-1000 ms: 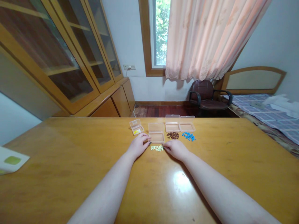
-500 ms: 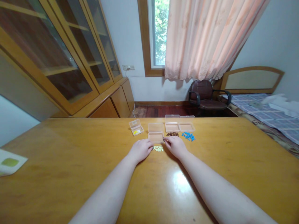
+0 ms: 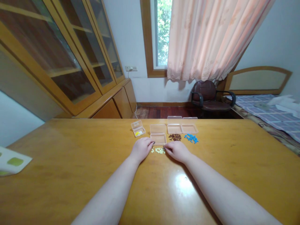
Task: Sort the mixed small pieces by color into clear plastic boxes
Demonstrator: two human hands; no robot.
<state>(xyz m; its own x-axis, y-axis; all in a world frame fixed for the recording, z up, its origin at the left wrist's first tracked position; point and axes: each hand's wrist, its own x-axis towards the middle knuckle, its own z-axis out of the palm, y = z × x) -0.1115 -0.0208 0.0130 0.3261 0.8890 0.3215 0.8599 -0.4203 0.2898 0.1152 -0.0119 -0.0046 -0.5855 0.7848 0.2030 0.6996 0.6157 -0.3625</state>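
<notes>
A small heap of pale yellow-green pieces (image 3: pixel 160 150) lies on the table in front of an open clear plastic box (image 3: pixel 158 139), which looks empty. My left hand (image 3: pixel 141 148) has its fingers pinched together at the box's front left corner; what is between them is too small to make out. Over the right end of the pale heap, my right hand (image 3: pixel 178 151) is closed at the fingertips, touching or close to the pieces. Whether it holds one is hidden. Brown pieces (image 3: pixel 175 137) and blue pieces (image 3: pixel 191 138) lie beyond my right hand.
Behind the brown and blue heaps stand two more open clear boxes, one on the left (image 3: pixel 174 128) and one on the right (image 3: pixel 189 128). A smaller clear box (image 3: pixel 138 128) with yellow and white bits sits left. A white-and-green item (image 3: pixel 14 161) lies at the table's (image 3: pixel 70 162) left edge.
My left hand has gone from the pale heap's left end up to the box's front left corner. My right hand has come down from the box's right side to the heap. The view has shifted slightly.
</notes>
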